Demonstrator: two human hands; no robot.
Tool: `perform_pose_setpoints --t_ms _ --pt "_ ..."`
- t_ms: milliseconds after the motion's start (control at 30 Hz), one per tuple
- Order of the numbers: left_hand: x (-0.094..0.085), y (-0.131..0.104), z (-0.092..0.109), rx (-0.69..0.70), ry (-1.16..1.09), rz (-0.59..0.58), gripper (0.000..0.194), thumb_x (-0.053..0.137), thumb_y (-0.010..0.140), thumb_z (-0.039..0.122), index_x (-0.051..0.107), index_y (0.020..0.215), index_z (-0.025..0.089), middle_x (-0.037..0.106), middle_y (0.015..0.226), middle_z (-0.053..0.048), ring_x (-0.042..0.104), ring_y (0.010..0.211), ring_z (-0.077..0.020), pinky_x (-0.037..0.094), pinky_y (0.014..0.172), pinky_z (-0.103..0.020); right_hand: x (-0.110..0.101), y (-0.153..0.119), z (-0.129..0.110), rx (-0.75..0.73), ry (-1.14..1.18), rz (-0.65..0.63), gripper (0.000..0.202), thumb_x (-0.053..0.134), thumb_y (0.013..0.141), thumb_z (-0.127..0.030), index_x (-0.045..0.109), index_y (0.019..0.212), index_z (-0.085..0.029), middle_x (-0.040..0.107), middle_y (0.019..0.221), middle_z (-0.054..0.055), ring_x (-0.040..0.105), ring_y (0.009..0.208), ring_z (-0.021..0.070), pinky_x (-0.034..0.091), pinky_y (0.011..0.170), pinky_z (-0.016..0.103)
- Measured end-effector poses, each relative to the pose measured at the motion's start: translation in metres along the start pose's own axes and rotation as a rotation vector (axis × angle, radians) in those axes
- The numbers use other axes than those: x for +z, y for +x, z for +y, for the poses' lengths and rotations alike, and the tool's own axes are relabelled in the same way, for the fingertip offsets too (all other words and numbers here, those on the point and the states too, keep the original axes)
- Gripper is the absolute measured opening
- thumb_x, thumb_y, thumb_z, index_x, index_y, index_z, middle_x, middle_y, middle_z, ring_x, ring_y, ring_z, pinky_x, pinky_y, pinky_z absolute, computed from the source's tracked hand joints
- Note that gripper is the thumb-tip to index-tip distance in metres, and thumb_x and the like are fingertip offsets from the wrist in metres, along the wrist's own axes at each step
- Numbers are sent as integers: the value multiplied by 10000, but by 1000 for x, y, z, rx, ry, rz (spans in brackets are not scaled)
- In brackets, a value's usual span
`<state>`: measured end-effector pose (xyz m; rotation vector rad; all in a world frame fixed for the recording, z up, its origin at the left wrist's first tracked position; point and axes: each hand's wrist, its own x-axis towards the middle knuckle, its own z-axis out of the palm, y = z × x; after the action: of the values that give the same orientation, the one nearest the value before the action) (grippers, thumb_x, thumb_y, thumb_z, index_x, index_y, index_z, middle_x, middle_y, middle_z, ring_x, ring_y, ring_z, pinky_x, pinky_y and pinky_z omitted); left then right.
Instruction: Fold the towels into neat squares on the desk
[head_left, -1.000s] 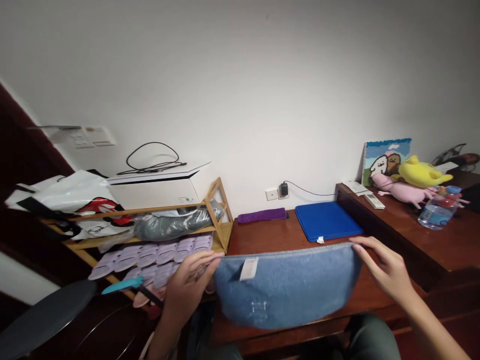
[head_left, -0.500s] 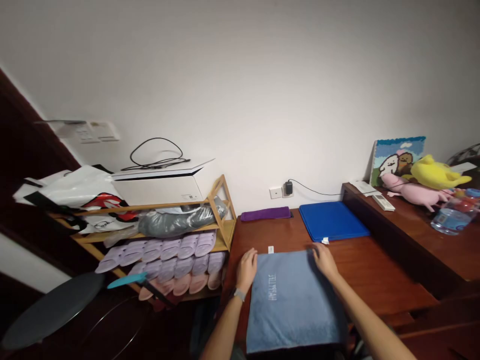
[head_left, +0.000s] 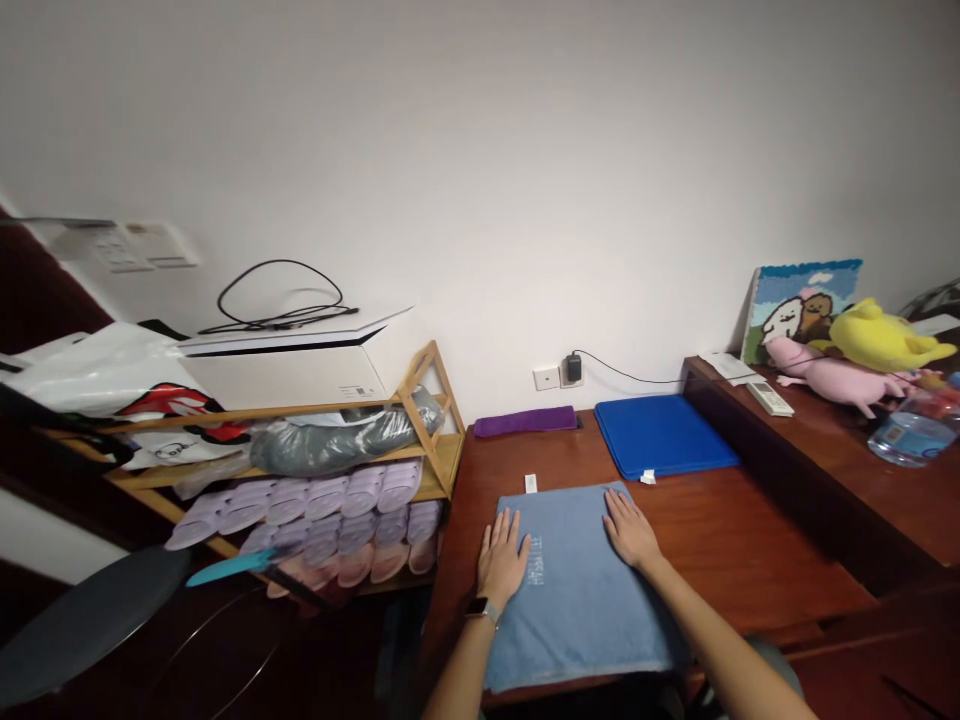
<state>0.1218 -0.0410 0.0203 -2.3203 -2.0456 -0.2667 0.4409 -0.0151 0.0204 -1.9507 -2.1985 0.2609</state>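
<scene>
A light blue cloth cushion or cover (head_left: 577, 590) with white lettering lies flat on the reddish-brown wooden table (head_left: 757, 560). My left hand (head_left: 504, 565) rests on its left side, fingers spread and pointing away from me, a watch on the wrist. On the upper right part of the cloth lies my right hand (head_left: 631, 530), its fingers also apart. A small white tag sticks out at the cloth's far edge. Farther back are a folded blue mat (head_left: 664, 437) and a folded purple cloth (head_left: 525, 421).
A wooden rack (head_left: 442, 455) at the left holds slippers, a white box (head_left: 292, 375) and bags. On the raised surface at the right are plush toys (head_left: 840, 375), a remote (head_left: 771, 399), a picture and a plastic bottle (head_left: 907, 435). A black plug sits in the wall.
Both hands have moved from the cloth's far corners onto its top, with fingers now spread flat. The cloth lies flatter, and its near edge shows against the table. The view has shifted slightly.
</scene>
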Motion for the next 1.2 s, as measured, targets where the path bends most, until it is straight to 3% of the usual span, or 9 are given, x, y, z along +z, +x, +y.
perform_pose_setpoints --t_ms 133,233,300,467,567,633,867,967,1200 --pt "-1 1 -5 26 27 60 572 348 1061 423 466 1577 205 412 1661 -112 369 1546 -275 282 1273 -526 -5 10 11 -1 -15 12 657 233 1059 -422 307 1645 -135 256 1717 65 199 1602 231 177 1301 441" --pt "-4 11 9 70 20 113 548 328 1070 387 510 1545 184 452 1639 -119 378 1542 -271 290 1272 -517 0 13 19 40 -13 -3 655 222 1058 -414 295 1650 -143 259 1715 59 208 1600 230 176 1300 450" --pt "-6 25 37 142 -16 122 546 309 1077 373 501 1550 177 448 1643 -110 373 1545 -256 290 1277 -501 5 13 21 50 -9 12 653 214 1057 -408 286 1653 -150 253 1716 50 203 1601 229 167 1302 453" --pt "6 61 138 353 -170 31 580 281 1089 480 449 1584 229 427 1663 -59 342 1559 -229 273 1291 -471 9 13 22 39 -10 30 656 217 1053 -401 291 1651 -141 268 1711 51 211 1599 232 171 1302 459" --pt "18 71 160 342 -203 -6 596 277 1081 526 433 1594 266 439 1658 -52 355 1553 -232 284 1285 -482 9 13 23 34 -19 35 655 222 1051 -395 300 1648 -139 273 1710 51 224 1596 228 180 1300 454" --pt "22 72 140 277 -179 -12 598 282 1080 517 410 1606 265 402 1677 -54 332 1564 -235 271 1287 -487 9 13 23 39 -20 42 660 207 1055 -408 289 1652 -139 272 1712 51 226 1596 224 177 1302 447" --pt "9 55 -2 45 -20 -25 592 268 1082 418 351 1634 221 343 1699 -76 297 1578 -252 256 1284 -496 12 13 23 58 -20 40 671 206 1054 -425 265 1659 -142 269 1716 47 210 1600 220 160 1305 443" --pt "6 51 -18 27 -23 -30 594 264 1081 414 352 1634 216 336 1702 -79 294 1579 -254 270 1277 -486 14 14 25 62 -27 34 673 208 1051 -424 266 1659 -141 267 1717 50 210 1600 223 163 1301 444" --pt "4 52 -20 -20 -10 -21 592 267 1070 385 339 1640 242 383 1680 -64 330 1564 -252 264 1278 -497 16 19 17 91 -56 -6 667 209 1048 -414 253 1664 -161 247 1723 65 197 1603 251 160 1294 486"
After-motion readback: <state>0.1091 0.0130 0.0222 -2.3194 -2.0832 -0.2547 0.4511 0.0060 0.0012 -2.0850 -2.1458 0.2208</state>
